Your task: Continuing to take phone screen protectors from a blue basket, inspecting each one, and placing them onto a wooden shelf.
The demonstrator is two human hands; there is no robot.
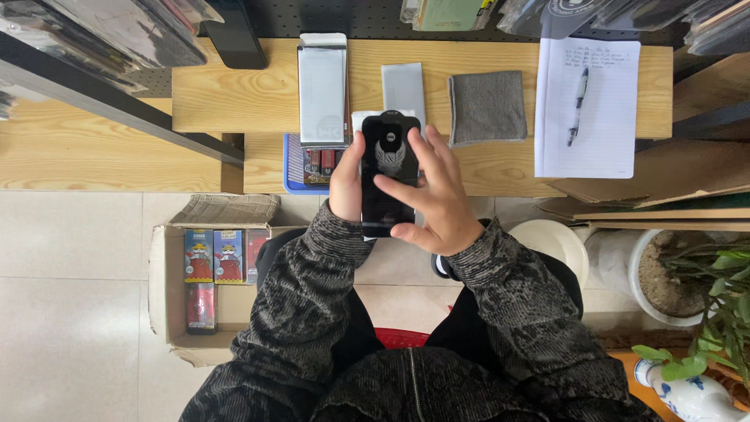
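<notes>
A black smartphone (388,160) with a dark screen is held upright over the front edge of a wooden bench (234,94). My left hand (346,184) grips the phone's left side from behind. My right hand (437,195) lies over its right half, fingers spread across the screen, the index finger pressing near the middle. A white piece shows just behind the phone's top edge. Both arms wear dark grey patterned sleeves.
On the bench lie a white package (322,90), a grey flat case (404,90), a grey cloth (487,107), lined paper (605,117) with a pen (577,105), and a blue tray (295,168). An open cardboard box (168,297) with small packs stands on the tiled floor at left; a potted plant (687,273) at right.
</notes>
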